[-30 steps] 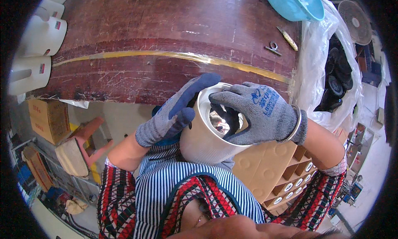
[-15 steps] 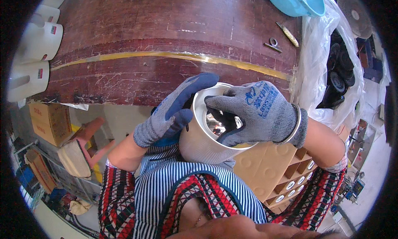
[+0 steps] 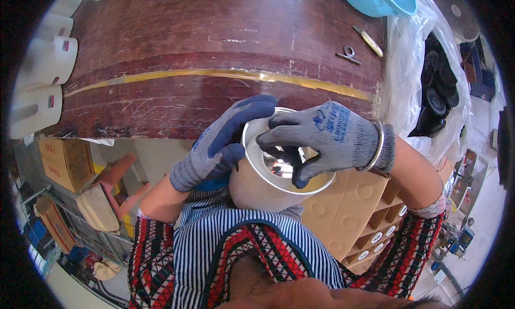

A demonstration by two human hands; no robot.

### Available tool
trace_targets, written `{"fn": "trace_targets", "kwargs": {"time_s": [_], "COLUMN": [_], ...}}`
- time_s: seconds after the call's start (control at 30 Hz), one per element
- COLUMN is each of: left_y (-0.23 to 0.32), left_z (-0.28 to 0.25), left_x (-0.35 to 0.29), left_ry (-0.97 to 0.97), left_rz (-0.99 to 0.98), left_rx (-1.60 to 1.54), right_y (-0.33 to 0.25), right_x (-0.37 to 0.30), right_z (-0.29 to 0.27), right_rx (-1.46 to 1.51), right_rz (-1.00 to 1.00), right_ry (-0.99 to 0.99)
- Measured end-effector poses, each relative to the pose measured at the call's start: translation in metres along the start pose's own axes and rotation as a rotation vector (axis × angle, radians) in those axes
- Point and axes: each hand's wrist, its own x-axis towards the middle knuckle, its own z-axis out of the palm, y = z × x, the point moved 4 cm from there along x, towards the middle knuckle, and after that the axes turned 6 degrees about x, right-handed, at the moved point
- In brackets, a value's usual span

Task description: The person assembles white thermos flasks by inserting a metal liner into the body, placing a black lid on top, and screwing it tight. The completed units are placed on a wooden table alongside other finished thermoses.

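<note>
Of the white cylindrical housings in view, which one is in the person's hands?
The white housing against the person's chest, with both gloved hands on it; the other white housings stand untouched at the table's far left.

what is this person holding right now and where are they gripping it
A white cylindrical housing with a shiny reflector inside. The left hand grips its outer wall and rim; the right hand lies over the open top, fingers reaching inside.

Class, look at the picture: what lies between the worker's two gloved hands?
In the head view, a white round housing with a shiny reflective inside sits between the left hand and the right hand.
</note>
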Motion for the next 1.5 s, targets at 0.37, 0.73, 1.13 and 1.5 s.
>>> {"fn": "trace_targets", "kwargs": {"time_s": [0.37,0.73,1.13,1.5], "left_y": [0.040,0.068,0.090,0.093], "left_z": [0.004,0.013,-0.012,-0.001], "left_x": [-0.005,-0.002,-0.022,-0.024], "left_ry": [0.139,0.063,-0.041,0.099], "left_rz": [0.412,0.423,0.351,0.207], "left_rx": [0.324,0.446,0.397,0.360], "right_y": [-0.012,0.113,0.367,0.262], "right_x": [-0.017,-0.320,-0.516,-0.474], "right_z": [0.010,-0.088,0.041,0.000], "right_rx": [-0.057,-0.665,-0.397,-0.792], "right_rz": [-0.109,0.885,1.633,1.775], "right_ry": [0.091,1.707,1.135,1.094]}}
